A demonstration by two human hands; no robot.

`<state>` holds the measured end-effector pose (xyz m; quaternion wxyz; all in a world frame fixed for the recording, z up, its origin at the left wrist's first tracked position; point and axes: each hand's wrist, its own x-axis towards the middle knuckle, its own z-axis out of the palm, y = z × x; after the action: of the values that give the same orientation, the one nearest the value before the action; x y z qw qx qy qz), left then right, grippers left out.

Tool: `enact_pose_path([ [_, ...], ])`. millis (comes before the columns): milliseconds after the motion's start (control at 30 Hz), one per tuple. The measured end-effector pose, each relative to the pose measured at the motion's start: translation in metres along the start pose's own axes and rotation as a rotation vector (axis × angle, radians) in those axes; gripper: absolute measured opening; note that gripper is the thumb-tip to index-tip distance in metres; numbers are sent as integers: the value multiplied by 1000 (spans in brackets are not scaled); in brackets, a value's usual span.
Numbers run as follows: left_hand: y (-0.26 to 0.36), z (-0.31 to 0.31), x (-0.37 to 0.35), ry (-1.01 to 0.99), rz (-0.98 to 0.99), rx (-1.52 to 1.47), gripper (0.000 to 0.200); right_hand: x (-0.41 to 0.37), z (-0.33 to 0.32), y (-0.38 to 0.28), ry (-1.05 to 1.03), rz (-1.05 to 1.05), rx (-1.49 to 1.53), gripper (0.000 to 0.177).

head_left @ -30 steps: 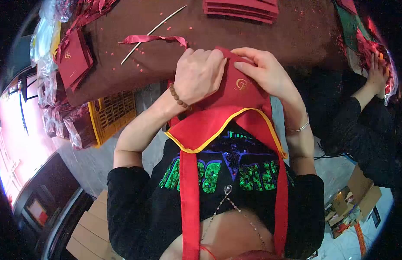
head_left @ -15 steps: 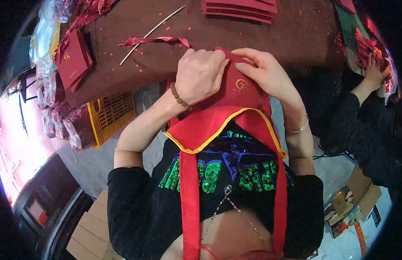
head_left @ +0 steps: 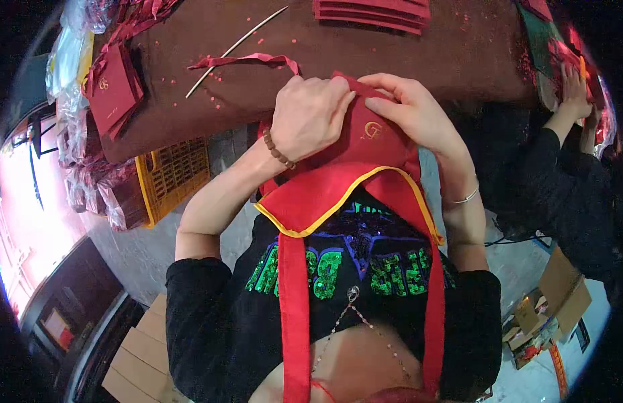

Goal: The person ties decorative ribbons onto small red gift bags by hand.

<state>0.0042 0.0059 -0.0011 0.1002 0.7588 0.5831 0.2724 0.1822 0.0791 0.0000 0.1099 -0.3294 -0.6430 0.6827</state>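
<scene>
A dark red card or bag with a gold logo lies near the table's front edge, above my red apron. At its top edge my left hand, wearing a bead bracelet, is closed on a red ribbon. The ribbon's loose end stretches left over the table. My right hand pinches the ribbon by the same top edge, its thumb close to my left fingers. Exactly what lies beneath the fingertips is hidden.
On the brown-covered table are a thin pale stick, red bits and stacked red pieces. Red bags hang left, above a yellow crate. A co-worker's hands are at the right. An open carton stands lower right.
The ribbon's loose end has shifted slightly to the right. My hands have hardly moved. The co-worker's hand at the right has moved up a little.
</scene>
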Motion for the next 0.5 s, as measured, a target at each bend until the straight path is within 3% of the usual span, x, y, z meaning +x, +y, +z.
enact_pose_path([
  [500, -2, 5, 1, 14, 28, 4, 17, -3, 0, -11, 22, 110, 23, 26],
])
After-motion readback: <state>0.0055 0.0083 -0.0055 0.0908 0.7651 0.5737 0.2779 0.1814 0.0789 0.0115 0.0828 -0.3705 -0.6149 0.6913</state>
